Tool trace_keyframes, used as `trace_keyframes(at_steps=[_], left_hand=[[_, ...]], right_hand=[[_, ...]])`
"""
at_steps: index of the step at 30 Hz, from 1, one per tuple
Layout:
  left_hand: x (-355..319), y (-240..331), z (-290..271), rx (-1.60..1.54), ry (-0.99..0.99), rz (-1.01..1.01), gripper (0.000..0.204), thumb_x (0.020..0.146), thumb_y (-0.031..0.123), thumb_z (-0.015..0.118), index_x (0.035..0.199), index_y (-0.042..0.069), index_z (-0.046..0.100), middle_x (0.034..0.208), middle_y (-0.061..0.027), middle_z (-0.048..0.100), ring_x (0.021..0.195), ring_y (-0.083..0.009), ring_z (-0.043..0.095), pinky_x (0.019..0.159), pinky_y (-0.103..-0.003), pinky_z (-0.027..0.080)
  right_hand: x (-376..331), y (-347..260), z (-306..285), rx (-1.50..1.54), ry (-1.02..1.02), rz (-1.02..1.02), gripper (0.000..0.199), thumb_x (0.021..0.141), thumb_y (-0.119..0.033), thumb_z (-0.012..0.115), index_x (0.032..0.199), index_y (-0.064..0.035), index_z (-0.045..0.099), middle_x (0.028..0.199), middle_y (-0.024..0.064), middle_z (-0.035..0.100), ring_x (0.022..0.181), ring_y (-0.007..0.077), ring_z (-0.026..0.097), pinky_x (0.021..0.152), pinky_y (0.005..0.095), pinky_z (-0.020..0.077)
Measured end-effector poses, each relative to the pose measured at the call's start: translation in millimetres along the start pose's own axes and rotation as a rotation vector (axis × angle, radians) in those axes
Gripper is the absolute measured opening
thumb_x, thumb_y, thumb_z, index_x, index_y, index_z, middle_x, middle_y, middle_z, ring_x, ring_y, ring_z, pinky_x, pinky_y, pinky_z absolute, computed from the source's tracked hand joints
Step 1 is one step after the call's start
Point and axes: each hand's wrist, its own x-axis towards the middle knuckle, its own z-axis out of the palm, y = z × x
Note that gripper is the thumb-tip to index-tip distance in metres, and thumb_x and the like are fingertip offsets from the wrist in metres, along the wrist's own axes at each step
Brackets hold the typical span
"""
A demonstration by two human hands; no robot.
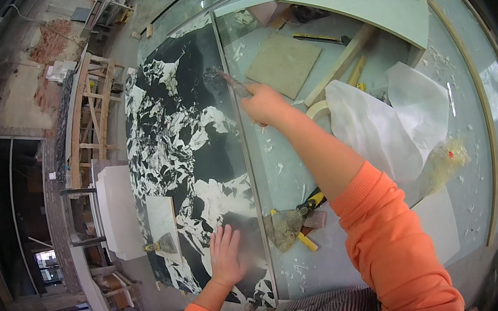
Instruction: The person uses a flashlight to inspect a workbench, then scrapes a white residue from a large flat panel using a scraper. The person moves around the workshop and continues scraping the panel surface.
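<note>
A black and white marbled slab (pixel 207 151) lies flat in front of me, bounded on its right by a thin straight edge. My right hand (pixel 264 103) grips a slim brush-like tool (pixel 233 83) with a stained handle. Its dark, blurred tip touches or hovers just over the slab's far right part; I cannot tell which. My left hand (pixel 227 256) rests on the slab's near part, palm down and fingers stretched out. Left of it, a putty knife (pixel 163 245) lies on a pale strip (pixel 163 220). A wide scraper (pixel 285 229) lies right of the slab's edge.
On the grey-green tabletop (pixel 295 269) to the right lie a tan square tile (pixel 284 64), a utility knife (pixel 322 39), a wooden bar (pixel 338 65), a tape roll (pixel 320 109) and white sheeting (pixel 377 126). White scraps are scattered about. A wooden rack (pixel 89 113) stands left.
</note>
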Motion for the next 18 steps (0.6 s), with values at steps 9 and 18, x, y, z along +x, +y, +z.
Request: trace_keyframes(at_steps=[9,18], left_hand=[[-5.0,0.7,4.5,0.013,0.016,0.018,0.072,0.067,0.009,0.063,0.136,0.0,0.045,0.146,-0.0228,0.036,0.138,-0.0438,0.03,0.114,-0.056,0.02],[41.1,59.8,-39.6,-0.096,0.39,0.033,0.016,0.087,0.006,0.058,0.099,0.003,0.068,0.105,-0.0144,0.068,0.112,-0.0358,0.058,0.105,-0.049,0.036]], right_hand=[[-111.0,16.1,-10.5,-0.122,-0.192,-0.03,0.039,0.087,-0.023,0.056,0.12,-0.0029,0.06,0.076,0.0132,0.064,0.063,0.0228,0.063,0.06,0.0365,0.0507],[-232.5,2.5,-46.3,0.154,-0.131,-0.011,0.042,0.088,-0.022,0.061,0.121,0.0008,0.049,0.094,0.0243,0.063,0.08,0.0325,0.065,0.072,0.042,0.0511]])
